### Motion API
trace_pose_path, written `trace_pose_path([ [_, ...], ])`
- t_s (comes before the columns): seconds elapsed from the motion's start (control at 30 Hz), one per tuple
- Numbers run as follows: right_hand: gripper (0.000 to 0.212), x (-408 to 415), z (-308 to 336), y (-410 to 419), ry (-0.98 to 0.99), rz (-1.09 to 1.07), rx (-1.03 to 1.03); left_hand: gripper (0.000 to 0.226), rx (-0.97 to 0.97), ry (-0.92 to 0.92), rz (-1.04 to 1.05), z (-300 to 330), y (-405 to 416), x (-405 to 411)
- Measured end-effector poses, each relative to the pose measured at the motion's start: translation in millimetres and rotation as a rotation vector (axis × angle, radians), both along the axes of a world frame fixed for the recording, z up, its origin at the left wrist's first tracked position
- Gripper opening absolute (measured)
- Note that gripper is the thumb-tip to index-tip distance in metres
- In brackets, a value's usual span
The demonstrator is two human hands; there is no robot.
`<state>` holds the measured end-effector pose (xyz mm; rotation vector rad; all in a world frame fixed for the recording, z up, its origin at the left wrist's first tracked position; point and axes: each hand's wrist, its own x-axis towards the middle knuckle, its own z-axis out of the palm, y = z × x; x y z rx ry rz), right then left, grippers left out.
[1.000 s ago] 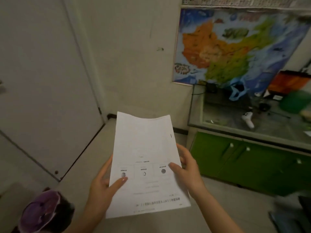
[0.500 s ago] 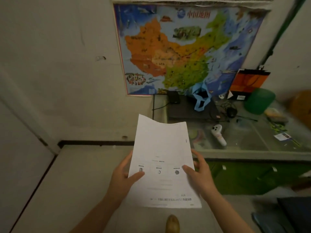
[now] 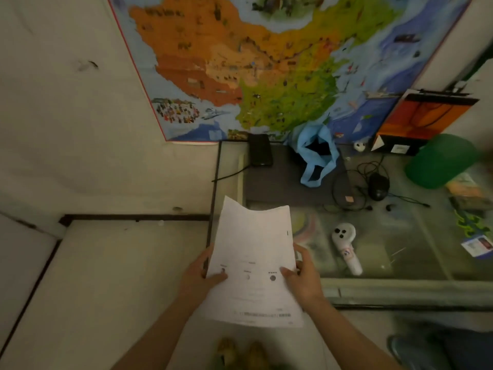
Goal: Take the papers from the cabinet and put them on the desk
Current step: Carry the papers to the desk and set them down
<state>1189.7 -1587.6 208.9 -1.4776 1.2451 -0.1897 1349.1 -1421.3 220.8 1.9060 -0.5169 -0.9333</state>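
Note:
I hold white printed papers (image 3: 253,263) in front of me with both hands. My left hand (image 3: 202,276) grips the left edge, thumb on top of the sheet. My right hand (image 3: 304,279) grips the right edge the same way. The papers' far end hangs over the left front corner of the glass-topped desk (image 3: 400,263). The cabinet is not in view.
On the desk lie a white controller (image 3: 345,244), a closed dark laptop (image 3: 288,182) with a blue bag (image 3: 317,156) on it, a black mouse (image 3: 378,186), cables, a green hat (image 3: 442,160) and an orange box (image 3: 421,121). A map hangs on the wall (image 3: 266,62).
My view has swung right and closer to the desk. The papers, still in both hands, have come from over the floor to the desk's left front corner.

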Motion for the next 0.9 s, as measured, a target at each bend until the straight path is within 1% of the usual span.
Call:
trace_pose_path([
  [0.13,0.058,15,-17,-12,0.079,-0.056,-0.011,0.066,0.068,-0.001,0.014,-26,-20,16],
  [0.23,0.061,24,-24,-17,0.163,-0.042,-0.036,0.069,0.102,-0.016,0.034,-39,-27,21],
  [0.33,0.065,24,-30,-19,0.259,0.030,-0.089,0.074,0.175,-0.080,0.030,-46,-29,20],
  [0.43,0.067,21,-34,-19,0.353,0.122,-0.138,0.076,0.247,-0.153,-0.041,-46,-29,19],
  [0.5,0.064,20,-31,-19,0.405,0.169,-0.186,0.078,0.303,-0.198,-0.099,-45,-30,20],
  [0.57,0.056,19,-29,-19,0.457,0.223,-0.235,0.083,0.383,-0.233,-0.136,-45,-31,24],
  [0.63,0.052,19,-28,-21,0.510,0.279,-0.265,0.083,0.440,-0.236,-0.185,-44,-33,27],
  [0.7,0.053,22,-27,-23,0.549,0.318,-0.293,0.079,0.460,-0.234,-0.214,-39,-35,29],
  [0.83,0.066,33,-21,-20,0.578,0.360,-0.405,0.069,0.442,-0.254,-0.210,-30,-33,32],
  [0.9,0.066,42,-17,-17,0.569,0.416,-0.469,0.071,0.448,-0.259,-0.168,-26,-29,33],
])
